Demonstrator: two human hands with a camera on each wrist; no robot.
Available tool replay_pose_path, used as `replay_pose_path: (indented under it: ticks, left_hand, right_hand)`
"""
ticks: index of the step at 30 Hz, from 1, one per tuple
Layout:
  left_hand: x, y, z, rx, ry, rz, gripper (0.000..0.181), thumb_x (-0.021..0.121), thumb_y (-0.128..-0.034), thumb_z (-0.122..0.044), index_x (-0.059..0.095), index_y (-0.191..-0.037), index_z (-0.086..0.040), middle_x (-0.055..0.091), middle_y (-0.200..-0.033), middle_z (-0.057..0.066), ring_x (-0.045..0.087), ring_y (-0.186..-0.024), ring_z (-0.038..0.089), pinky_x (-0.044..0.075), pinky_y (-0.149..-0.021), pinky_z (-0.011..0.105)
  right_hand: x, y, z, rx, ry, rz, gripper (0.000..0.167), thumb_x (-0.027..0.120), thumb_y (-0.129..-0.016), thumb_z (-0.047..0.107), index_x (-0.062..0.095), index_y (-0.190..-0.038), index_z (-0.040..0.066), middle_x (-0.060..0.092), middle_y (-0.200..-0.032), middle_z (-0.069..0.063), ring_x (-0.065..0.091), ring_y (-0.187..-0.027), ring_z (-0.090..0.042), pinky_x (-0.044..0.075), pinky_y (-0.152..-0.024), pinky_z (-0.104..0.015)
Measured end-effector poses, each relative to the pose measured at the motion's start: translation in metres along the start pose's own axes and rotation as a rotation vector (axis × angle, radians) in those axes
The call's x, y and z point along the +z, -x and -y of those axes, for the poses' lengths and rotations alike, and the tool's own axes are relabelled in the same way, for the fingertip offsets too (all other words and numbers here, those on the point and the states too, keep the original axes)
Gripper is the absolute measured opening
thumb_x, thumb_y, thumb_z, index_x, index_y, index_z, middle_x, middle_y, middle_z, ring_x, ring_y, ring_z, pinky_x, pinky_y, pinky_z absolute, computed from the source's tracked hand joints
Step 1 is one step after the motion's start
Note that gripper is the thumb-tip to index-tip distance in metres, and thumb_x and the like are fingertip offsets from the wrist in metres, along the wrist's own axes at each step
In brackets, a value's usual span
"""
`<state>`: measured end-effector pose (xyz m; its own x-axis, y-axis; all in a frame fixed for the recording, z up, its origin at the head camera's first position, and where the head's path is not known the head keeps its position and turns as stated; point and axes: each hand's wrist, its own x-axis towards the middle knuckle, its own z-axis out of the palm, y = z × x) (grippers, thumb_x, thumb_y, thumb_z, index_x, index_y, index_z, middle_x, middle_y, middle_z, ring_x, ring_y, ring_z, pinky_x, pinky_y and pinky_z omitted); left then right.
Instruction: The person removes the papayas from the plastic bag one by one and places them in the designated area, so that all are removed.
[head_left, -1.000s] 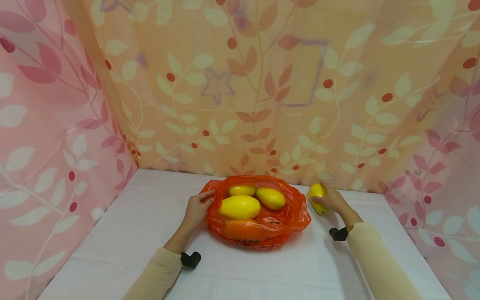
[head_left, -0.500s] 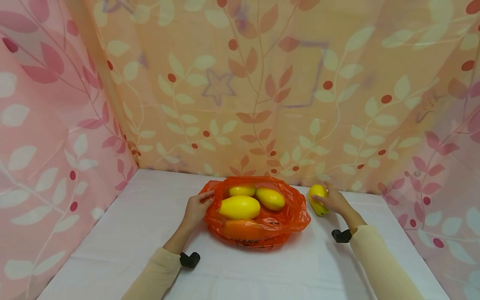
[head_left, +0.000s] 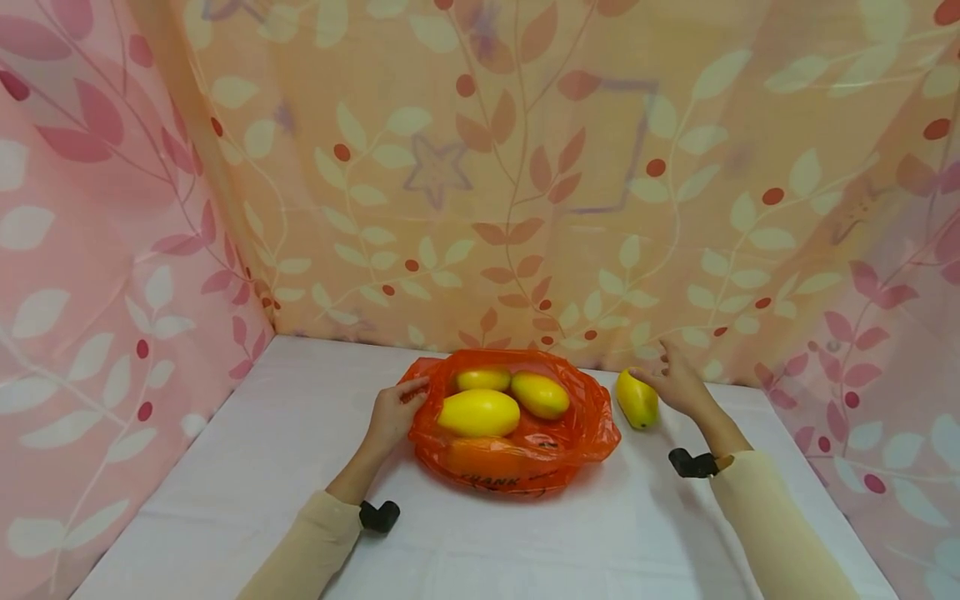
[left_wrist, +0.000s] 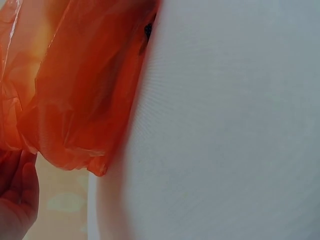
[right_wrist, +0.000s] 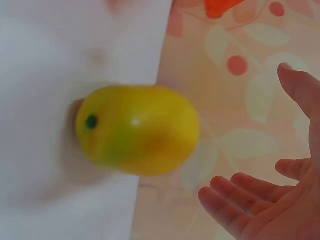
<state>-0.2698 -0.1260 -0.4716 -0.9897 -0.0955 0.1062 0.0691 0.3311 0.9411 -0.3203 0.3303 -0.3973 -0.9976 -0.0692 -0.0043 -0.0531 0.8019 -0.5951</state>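
An orange-red plastic bag point(head_left: 581, 446) with dark printed lettering sits on the table, its mouth open upward. Three yellow mangoes point(head_left: 480, 413) lie inside it. My left hand point(head_left: 392, 417) pinches the bag's left rim; in the left wrist view its fingers are partly hidden behind the plastic. To the right of the bag, a yellow-green mango point(head_left: 639, 402) rests on the table near the back edge. My right hand point(head_left: 681, 385) hovers just above and right of this mango. The right wrist view shows its fingers spread, apart from the fruit point(right_wrist: 137, 131), with nothing in them.
A white-covered table point(head_left: 525, 542) carries everything. Behind it hangs a leaf-patterned curtain point(head_left: 510, 192), close to the mango. Pink patterned curtains point(head_left: 90, 292) stand along the left and right sides.
My right hand has let go of the mango beside the bag and drawn off up and to the right. That mango stays on the table. My left hand has stayed at the bag.
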Motion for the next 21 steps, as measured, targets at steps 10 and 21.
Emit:
replay_pose_path:
  ticks: [10, 21]
  left_hand:
    - [0.0, 0.002, 0.001, 0.003, -0.002, -0.008, 0.034, 0.06, -0.0945, -0.008, 0.063, -0.128, -0.002, 0.063, -0.131, 0.016, 0.052, -0.131, 0.034, 0.045, -0.105, 0.045]
    - [-0.001, 0.003, 0.0, -0.026, 0.004, -0.009, 0.035, 0.059, -0.0954, -0.008, 0.062, -0.13, -0.003, 0.062, -0.133, 0.016, 0.051, -0.131, 0.033, 0.046, -0.104, 0.044]
  right_hand:
    - [-0.002, 0.011, 0.043, -0.164, -0.009, -0.089, 0.091, 0.06, -0.091, 0.053, 0.019, -0.154, 0.002, 0.036, -0.146, -0.034, 0.044, -0.127, -0.051, 0.046, -0.097, -0.064]
    - [0.003, 0.019, 0.081, -0.315, -0.064, -0.152, 0.069, 0.065, -0.093, 0.031, 0.036, -0.147, 0.001, 0.048, -0.137, -0.028, 0.051, -0.122, -0.044, 0.049, -0.096, -0.06]
